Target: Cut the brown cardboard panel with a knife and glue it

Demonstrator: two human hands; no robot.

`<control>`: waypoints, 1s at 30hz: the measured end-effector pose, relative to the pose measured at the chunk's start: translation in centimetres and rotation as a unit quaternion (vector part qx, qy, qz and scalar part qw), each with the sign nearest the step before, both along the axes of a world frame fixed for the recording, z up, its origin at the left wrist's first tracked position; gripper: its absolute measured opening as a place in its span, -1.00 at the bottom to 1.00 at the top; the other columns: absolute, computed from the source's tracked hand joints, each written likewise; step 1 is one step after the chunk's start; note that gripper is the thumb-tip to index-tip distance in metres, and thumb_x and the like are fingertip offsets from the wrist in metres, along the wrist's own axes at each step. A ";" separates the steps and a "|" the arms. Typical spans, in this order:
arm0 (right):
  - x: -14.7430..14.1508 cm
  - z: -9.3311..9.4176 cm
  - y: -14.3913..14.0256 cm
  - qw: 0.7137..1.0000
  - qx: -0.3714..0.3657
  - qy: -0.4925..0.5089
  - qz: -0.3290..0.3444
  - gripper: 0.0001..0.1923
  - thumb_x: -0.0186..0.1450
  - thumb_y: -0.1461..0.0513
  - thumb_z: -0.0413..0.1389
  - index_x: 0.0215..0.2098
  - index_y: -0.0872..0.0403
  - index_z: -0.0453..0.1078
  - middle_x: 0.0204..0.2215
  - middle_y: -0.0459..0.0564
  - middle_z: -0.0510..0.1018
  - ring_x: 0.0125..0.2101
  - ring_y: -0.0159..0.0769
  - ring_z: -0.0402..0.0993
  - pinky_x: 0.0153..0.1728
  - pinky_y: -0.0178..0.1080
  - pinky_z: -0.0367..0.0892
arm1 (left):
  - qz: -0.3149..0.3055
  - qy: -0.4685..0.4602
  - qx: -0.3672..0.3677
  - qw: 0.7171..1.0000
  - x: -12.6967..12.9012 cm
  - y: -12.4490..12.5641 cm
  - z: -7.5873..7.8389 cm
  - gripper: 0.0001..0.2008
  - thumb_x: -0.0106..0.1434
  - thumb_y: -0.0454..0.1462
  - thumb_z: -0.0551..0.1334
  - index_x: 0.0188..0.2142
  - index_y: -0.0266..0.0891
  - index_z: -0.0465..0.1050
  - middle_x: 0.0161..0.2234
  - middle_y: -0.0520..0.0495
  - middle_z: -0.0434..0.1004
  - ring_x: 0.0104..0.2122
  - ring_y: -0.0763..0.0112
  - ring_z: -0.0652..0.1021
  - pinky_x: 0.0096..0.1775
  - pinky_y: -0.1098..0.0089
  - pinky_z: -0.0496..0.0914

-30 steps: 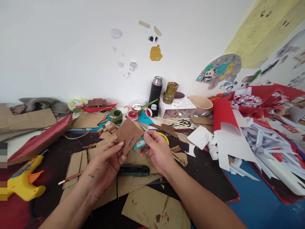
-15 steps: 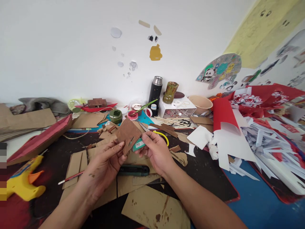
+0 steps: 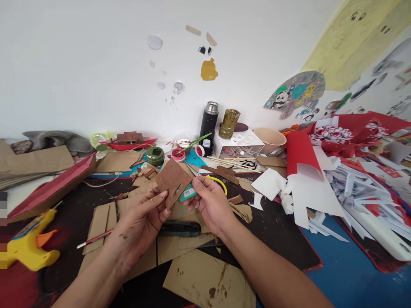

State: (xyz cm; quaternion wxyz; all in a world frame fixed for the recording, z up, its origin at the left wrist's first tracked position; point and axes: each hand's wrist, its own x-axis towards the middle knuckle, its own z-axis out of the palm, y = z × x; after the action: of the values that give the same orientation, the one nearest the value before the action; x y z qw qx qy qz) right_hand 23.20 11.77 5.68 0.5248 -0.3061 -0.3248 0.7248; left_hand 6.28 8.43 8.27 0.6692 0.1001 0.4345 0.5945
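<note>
At twelve o'clock before the person, the left hand (image 3: 144, 218) pinches the brown card (image 3: 171, 177) by its eight-o'clock edge, likely to steady it, while the right hand (image 3: 212, 203) grips a green box (image 3: 186, 193) at the card's four o'clock.

Left hand (image 3: 146, 216) pinching, right hand (image 3: 210, 203) pinching close by, forearms (image 3: 269, 261) angled inward, left wrist (image 3: 120, 246) smudged

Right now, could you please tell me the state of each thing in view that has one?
Brown cardboard piece: slit, held in left hand
Green paint jar: open
Red paint jar: open
Black thermos: upright
Utility knife: lying flat, one end hidden
Yellow glue gun: lying on its side
Red model boat: upright, brown cabin on top
Beige bowl: upright
</note>
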 end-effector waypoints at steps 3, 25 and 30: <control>0.0 -0.1 0.0 1.000 0.004 -0.003 0.000 -0.40 0.12 -0.17 0.62 -0.28 0.03 0.49 -0.49 -0.13 0.66 -0.57 -0.34 0.60 -0.55 -0.35 0.46 | -0.010 -0.002 0.000 1.000 -0.2 0.1 -0.2 -0.73 0.17 -0.57 0.43 -0.21 -0.24 0.63 -0.27 -0.05 0.79 -0.48 0.46 0.68 -0.56 0.58 0.53; 0.1 0.2 -0.1 1.000 0.006 -0.021 -0.007 -0.40 0.14 -0.18 0.60 -0.27 0.02 0.48 -0.49 -0.15 0.64 -0.61 -0.39 0.53 -0.57 -0.36 0.40 | -0.006 0.000 -0.001 1.000 -0.4 0.1 0.0 -0.74 0.21 -0.55 0.40 -0.17 -0.27 0.66 -0.22 -0.08 0.80 -0.43 0.45 0.70 -0.54 0.58 0.55; 0.0 0.1 -0.1 1.000 0.001 -0.017 -0.007 -0.38 0.10 -0.19 0.61 -0.26 0.02 0.48 -0.51 -0.17 0.64 -0.61 -0.39 0.53 -0.58 -0.37 0.40 | 0.008 0.007 -0.034 0.999 0.3 0.1 0.8 -0.77 0.22 -0.58 0.35 -0.24 -0.27 0.63 -0.28 -0.06 0.79 -0.50 0.48 0.66 -0.57 0.57 0.53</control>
State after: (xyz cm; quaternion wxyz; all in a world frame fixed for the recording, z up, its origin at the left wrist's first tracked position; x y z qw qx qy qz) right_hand 23.19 11.68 5.81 0.5247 -0.3200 -0.3326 0.7153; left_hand 6.54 8.52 9.03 0.6641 0.0781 0.4597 0.5843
